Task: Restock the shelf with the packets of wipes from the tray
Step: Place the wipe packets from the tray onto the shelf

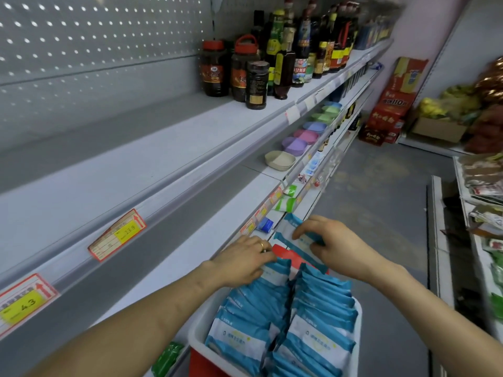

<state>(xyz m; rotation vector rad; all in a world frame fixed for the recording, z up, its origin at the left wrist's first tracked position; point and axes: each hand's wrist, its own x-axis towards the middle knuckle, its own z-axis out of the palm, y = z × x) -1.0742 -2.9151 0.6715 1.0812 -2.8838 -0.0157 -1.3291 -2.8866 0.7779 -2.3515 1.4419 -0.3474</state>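
A white tray [200,331] with a red side stands below me, filled with two rows of blue-and-white wipes packets [318,341]. At the tray's far end my left hand [245,261], a ring on one finger, lies on the far packets of the left row [272,272] with its fingers curled over them. My right hand [329,240] grips a wipes packet [295,242] raised at the tray's far end. Another packet [290,223] lies just beyond it. The grey shelf board [163,170] on my left is bare along this stretch.
Dark sauce bottles and jars [277,63] crowd the upper shelf further along. Coloured bowls [299,141] sit on the middle shelf. Small packets line the lower shelf edge. Yellow price tags [119,234] are fixed on the rails. Red cartons [389,112] stand at the aisle's end; goods racks on the right.
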